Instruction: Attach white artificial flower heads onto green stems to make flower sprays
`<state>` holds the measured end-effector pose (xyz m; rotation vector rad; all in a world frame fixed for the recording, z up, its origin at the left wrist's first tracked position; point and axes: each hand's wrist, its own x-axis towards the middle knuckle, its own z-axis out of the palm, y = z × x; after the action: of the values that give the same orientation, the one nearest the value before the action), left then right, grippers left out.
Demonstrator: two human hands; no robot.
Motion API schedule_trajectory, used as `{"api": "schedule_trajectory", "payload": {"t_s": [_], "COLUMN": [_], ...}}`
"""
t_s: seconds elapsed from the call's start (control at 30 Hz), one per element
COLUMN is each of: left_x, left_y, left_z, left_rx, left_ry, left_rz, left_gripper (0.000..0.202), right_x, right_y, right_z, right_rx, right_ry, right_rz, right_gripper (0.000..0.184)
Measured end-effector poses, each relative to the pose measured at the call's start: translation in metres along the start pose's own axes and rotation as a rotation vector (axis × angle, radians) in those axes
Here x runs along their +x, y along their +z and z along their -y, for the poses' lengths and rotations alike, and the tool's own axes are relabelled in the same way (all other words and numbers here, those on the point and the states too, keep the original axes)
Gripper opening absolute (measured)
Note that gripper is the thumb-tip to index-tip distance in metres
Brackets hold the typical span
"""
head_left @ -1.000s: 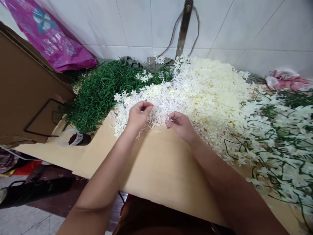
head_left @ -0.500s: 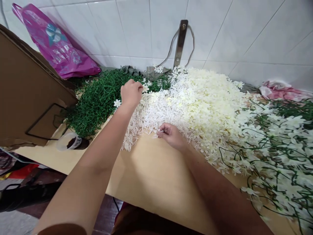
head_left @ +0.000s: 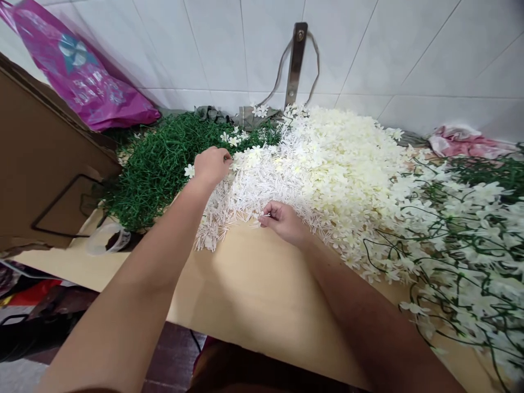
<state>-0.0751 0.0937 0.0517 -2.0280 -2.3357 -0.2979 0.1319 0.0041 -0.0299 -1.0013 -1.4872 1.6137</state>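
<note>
A big heap of loose cream-white artificial flowers covers the back of a tan table. My left hand reaches to the heap's left edge, fingers curled and pinched on a small white flower. My right hand rests at the heap's front edge, closed in a pinch on a tiny white flower piece. A mound of green plastic stems lies just left of my left hand.
Assembled green vines with white flowers sprawl at the right. A brown cardboard box stands at the left, a magenta plastic bag behind it. A small clear cup sits by the stems. White tiled wall behind.
My left hand left the spot beside my right hand, reached up to the back left of the heap, then drew slightly back. My right hand shifted a little left, still pinched.
</note>
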Motion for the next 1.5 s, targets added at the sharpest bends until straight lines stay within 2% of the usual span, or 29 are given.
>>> {"api": "schedule_trajectory", "payload": {"t_s": [0.07, 0.13, 0.23, 0.3, 0.37, 0.4, 0.47, 0.5, 0.53, 0.6, 0.67, 0.7, 0.73, 0.8, 0.9, 0.97, 1.03, 1.1, 1.2, 1.33, 1.5], "left_x": [0.002, 0.005, 0.001, -0.014, -0.038, -0.053, -0.083, -0.096, -0.108, -0.124, -0.133, -0.135, -0.136, -0.136, -0.135, -0.134, -0.135, -0.136, -0.137, -0.136, -0.133], "left_y": [0.004, 0.001, -0.012, -0.021, -0.021, -0.018, -0.007, 0.000, 0.007, 0.018, 0.024, 0.026, 0.027, 0.029, 0.028, 0.024, 0.019, 0.015, 0.015, 0.024, 0.030], "left_z": [0.000, -0.001, -0.003, -0.006, -0.011, -0.014, -0.020, -0.023, -0.024, -0.026, -0.024, -0.023, -0.022, -0.021, -0.024, -0.030, -0.036, -0.041, -0.046, -0.040, -0.025], "left_rx": [-0.022, -0.060, -0.124, -0.149, -0.124, -0.096, -0.058, -0.059, -0.066, -0.091, -0.165, -0.231, -0.324, -0.616, -1.165, -1.411, -1.534, -1.601, -1.660, -1.647, -1.401], "left_ry": [0.004, 0.001, 0.027, 0.112, 0.304, 0.451, 0.725, 0.820, 0.891, 0.942, 0.890, 0.820, 0.719, 0.432, -0.039, -0.229, -0.326, -0.385, -0.384, -0.288, -0.085], "left_rz": [-0.017, -0.096, -0.315, -0.466, -0.509, -0.484, -0.467, -0.465, -0.472, -0.439, -0.349, -0.283, -0.203, -0.031, 0.231, 0.344, 0.380, 0.365, 0.325, 0.285, 0.199], "left_gripper": [0.023, 0.022, 0.021, 0.020, 0.018, 0.018, 0.019, 0.018, 0.018, 0.020, 0.022, 0.021, 0.019, 0.016, 0.030, 0.036, 0.039, 0.039, 0.035, 0.036, 0.039], "right_x": [0.000, 0.000, -0.001, -0.002, -0.004, -0.005, -0.005, -0.006, -0.006, -0.005, -0.005, -0.005, -0.004, -0.004, -0.004, -0.006, -0.008, -0.009, -0.011, -0.014, -0.017], "right_y": [0.000, 0.000, -0.001, -0.002, -0.003, -0.004, -0.006, -0.007, -0.008, -0.010, -0.012, -0.013, -0.013, -0.013, -0.011, -0.009, -0.008, -0.008, -0.006, -0.007, -0.027], "right_z": [0.001, 0.002, 0.004, 0.007, 0.011, 0.014, 0.019, 0.021, 0.023, 0.024, 0.023, 0.022, 0.021, 0.019, 0.019, 0.021, 0.024, 0.027, 0.030, 0.034, 0.043], "right_rx": [0.017, 0.056, 0.181, 0.368, 0.581, 0.666, 0.756, 0.768, 0.768, 0.732, 0.685, 0.670, 0.664, 0.661, 0.625, 0.580, 0.535, 0.494, 0.443, 0.386, 0.205], "right_ry": [0.009, 0.017, 0.042, 0.071, 0.062, 0.037, -0.029, -0.055, -0.071, -0.080, -0.078, -0.074, -0.072, -0.076, -0.102, -0.124, -0.160, -0.203, -0.238, -0.195, -0.101], "right_rz": [-0.006, -0.015, -0.015, -0.005, 0.004, 0.009, 0.019, 0.024, 0.027, 0.028, 0.019, 0.008, -0.006, -0.028, -0.027, -0.007, 0.018, 0.035, 0.038, 0.061, 0.223], "right_gripper": [0.035, 0.038, 0.042, 0.043, 0.042, 0.040, 0.036, 0.034, 0.032, 0.030, 0.030, 0.030, 0.031, 0.032, 0.031, 0.031, 0.030, 0.029, 0.028, 0.030, 0.030]}}
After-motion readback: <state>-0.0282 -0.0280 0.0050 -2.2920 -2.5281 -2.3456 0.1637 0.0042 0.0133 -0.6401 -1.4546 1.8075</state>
